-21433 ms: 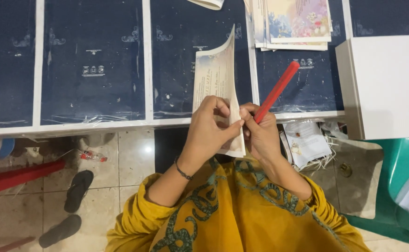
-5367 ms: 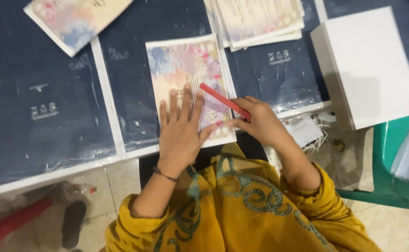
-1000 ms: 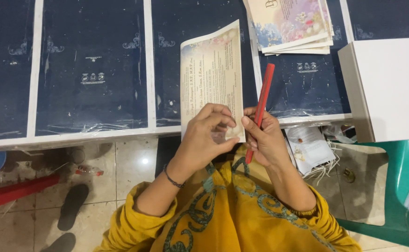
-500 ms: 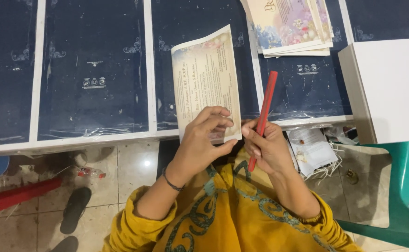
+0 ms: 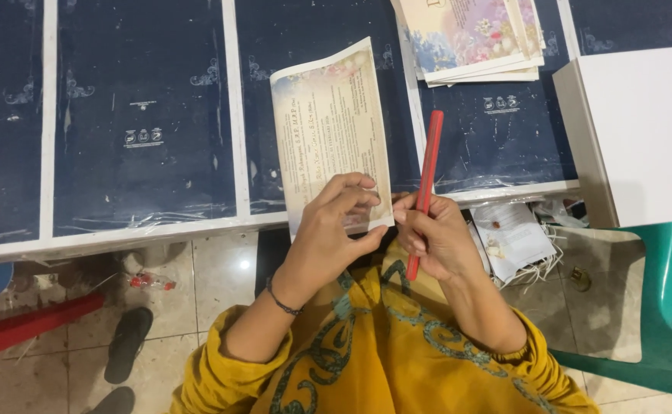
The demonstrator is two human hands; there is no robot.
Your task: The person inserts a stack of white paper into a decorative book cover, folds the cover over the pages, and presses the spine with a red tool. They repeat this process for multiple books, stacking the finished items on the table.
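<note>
My left hand pinches the near edge of a cream printed card with a floral corner, which lies tilted on the dark blue table surface. Its near end hangs over the table's front edge. My right hand grips a long red stick that points away from me, its far end over the table just right of the card. The right fingers also touch the card's near right corner.
A stack of floral printed cards lies at the back right. A white box sits at the right, over a green plastic chair. Crumpled papers lie under the table edge. Black sandals and a red bar rest on the tiled floor.
The card has swung a little left and lies flatter on the table. The red stick stands more upright in my right hand. Both hands stay at the card's near edge.
</note>
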